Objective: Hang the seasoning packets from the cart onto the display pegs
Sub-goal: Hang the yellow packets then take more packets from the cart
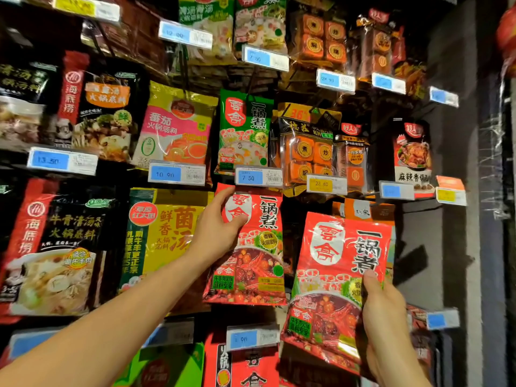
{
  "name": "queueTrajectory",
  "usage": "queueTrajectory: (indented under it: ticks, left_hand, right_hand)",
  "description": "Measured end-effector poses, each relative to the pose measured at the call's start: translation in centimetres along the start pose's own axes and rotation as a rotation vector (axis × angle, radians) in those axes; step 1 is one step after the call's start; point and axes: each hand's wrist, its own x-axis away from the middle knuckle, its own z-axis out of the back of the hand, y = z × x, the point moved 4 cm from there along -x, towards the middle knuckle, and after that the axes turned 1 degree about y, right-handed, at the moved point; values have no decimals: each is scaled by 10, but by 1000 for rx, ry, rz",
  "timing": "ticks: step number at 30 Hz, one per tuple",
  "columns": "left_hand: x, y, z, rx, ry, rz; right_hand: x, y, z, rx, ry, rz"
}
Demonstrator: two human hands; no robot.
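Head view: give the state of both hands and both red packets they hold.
upper red packet: against display under 7.50 price tag; peg hidden.
loose red packet: off the display, tilted, unhung.
left hand: pinches upper red packet's top.
right hand: grips loose red packet's right edge.

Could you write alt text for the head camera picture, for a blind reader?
A person's left hand grips the top of a red seasoning packet at a shop's peg display, while the right hand holds a matching red packet beside it. Other packets and price tags surround them.
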Motion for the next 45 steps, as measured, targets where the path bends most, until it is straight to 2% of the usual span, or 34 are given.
queueTrajectory:
  ticks: [8, 10, 15, 17, 20, 22, 25, 27, 30, 35, 42, 45]
  left_hand:
    - [-8, -7, -4, -130, -25, 91]
    - [-10, -9, -6, -267, -45, 74]
    - [-8, 1, -6, -776, -161, -38]
    - [-7, 19, 5, -906, -58, -124]
    - [-13, 48, 26, -784, 121, -309]
    - [-25, 57, 30, -749, 66, -523]
    - [-50, 53, 25, -1029, -86, -808]
    - [-65, 50, 27, -1077, -135, -813]
    - [-75, 52, 29, -992, -168, -808]
    - [-80, 57, 32, -894, -182, -787]
    - [-81, 61, 36, -884, -211, -764]
    - [-81, 63, 37, -868, -215, -747]
  right_hand:
    - [6, -5, 1, -4, -7, -16]
    - [8, -7, -3, 11, -22, -5]
    - [6, -11, -30, 117, -116, 86]
    - [1, -9, -49, 153, -170, 98]
    - [-8, -6, -83, 166, -265, 85]
    - [-12, -4, -104, 153, -302, 51]
    - [-16, -4, -129, 90, -317, 4]
    - [-19, -5, -139, 48, -310, -24]
    - [-21, -8, -149, 41, -323, -24]
    - [-21, -13, -159, 72, -347, 0]
    - [-22, -18, -157, 63, -334, -54]
    - [-26, -20, -159, 110, -358, 24]
